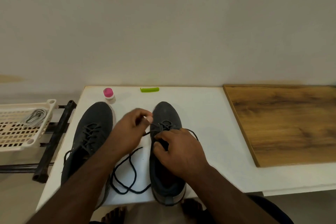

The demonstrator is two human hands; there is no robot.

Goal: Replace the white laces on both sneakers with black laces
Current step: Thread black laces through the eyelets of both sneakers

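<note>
Two dark grey sneakers stand toes away from me on a white table (209, 114). The left sneaker (94, 129) is laced with a black lace. The right sneaker (166, 112) has black lace through its front eyelets. My left hand (129, 132) is raised beside that shoe's toe and pinches a strand of the black lace (131, 172), whose loose length loops on the table between the shoes. My right hand (180, 152) rests on the right sneaker's tongue, its fingers curled round the lace there. White laces (35, 117) lie in a cream basket (11, 146) at the left.
A small bottle with a pink cap (109, 95) and a green clip (149, 89) sit at the table's far edge. A wooden board (287, 123) covers the right side. A black metal frame (54, 142) stands left of the table under the basket.
</note>
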